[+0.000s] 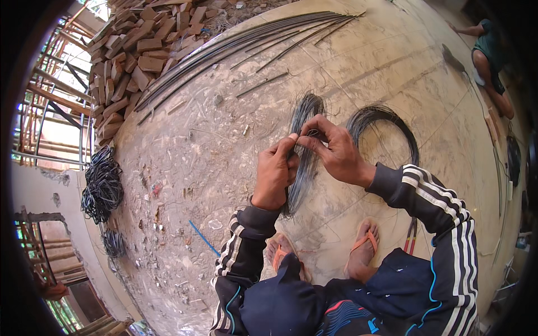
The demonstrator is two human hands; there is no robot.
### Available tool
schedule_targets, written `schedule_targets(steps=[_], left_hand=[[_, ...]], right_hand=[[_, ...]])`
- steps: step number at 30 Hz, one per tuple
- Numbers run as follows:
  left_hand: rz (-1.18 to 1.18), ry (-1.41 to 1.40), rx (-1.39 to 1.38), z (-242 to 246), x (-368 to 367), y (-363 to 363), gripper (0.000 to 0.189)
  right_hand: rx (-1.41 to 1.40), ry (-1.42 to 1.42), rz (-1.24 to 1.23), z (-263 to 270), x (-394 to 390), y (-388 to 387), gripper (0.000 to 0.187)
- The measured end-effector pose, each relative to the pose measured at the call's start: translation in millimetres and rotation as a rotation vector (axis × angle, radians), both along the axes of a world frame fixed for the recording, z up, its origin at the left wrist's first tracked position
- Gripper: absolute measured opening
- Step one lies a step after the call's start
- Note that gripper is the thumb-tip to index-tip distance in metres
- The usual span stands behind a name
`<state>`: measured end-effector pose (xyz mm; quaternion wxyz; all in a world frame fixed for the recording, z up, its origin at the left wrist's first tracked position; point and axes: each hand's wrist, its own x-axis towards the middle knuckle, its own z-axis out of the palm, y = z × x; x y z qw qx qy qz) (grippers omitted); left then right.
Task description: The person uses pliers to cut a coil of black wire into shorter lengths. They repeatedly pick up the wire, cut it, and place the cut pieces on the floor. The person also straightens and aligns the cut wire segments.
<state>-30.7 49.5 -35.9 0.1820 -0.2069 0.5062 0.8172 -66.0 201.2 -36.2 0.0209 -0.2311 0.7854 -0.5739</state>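
A long bundle of thin dark binding wire stands out before me, above the floor or resting on it; I cannot tell which. My left hand is curled closed on dark wire at the bundle's left side, its thumb pointing up. Thumb and forefinger of my right hand pinch a fine wire close to the left thumb tip, where a small loop shows. The fingertips hide most of that wire. Right of the bundle, a wide coil of the same wire lies on the floor, partly behind my right forearm.
Pincers with red handles lie near my right foot. Steel reinforcing bars stretch across the far floor beside heaped bricks. Black strapping is piled at left. Rubble litters the dusty floor. Another person is at far right.
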Motion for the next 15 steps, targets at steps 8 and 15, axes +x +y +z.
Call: schedule_targets(steps=[8,15], left_hand=[[0.010,0.074,-0.028,-3,5,7,0.022],[0.149,0.148,-0.110,0,8,15,0.022]], right_hand=[[-0.176,-0.411,-0.047,7,2,2,0.013],[-0.357,-0.760,-0.219,24,9,-12,0.028]])
